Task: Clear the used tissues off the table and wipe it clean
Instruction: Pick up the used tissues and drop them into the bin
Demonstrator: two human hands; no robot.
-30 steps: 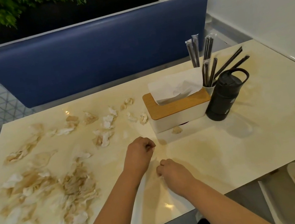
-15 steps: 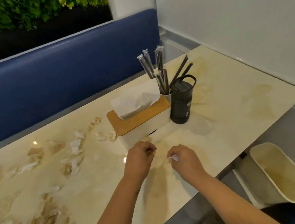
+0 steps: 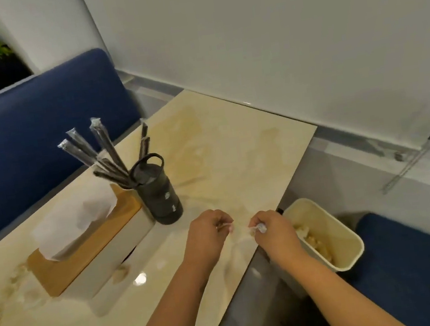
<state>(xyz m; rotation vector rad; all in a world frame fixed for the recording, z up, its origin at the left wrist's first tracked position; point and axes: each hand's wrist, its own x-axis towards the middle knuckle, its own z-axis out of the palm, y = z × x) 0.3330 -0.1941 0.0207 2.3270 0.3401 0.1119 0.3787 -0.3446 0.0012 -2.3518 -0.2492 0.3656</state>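
Between my two hands, near the table's right edge, I hold small white scraps of used tissue (image 3: 259, 229) — my right hand (image 3: 271, 230) has its fingers curled round one crumpled bit, and my left hand (image 3: 208, 231) pinches another, thinner shred. Both hang just over the glossy cream marble-look table (image 3: 222, 145).

I judge this the clearing step, partway through: more stained, torn tissue pieces (image 3: 18, 284) lie at the far left, so wiping has to wait. Next I would carry both scraps right, past the edge, and let go over the cream plastic waste bin (image 3: 339, 231), which stands just beside the table on the floor and already has tissue in it.

Room is good that way — nothing stands between my hands and the bin. To my left sit the black handled flask (image 3: 161, 195), the wrapped black straws (image 3: 102, 153) and the white tissue box with a wooden lid (image 3: 87, 247), near but apart from my left hand.
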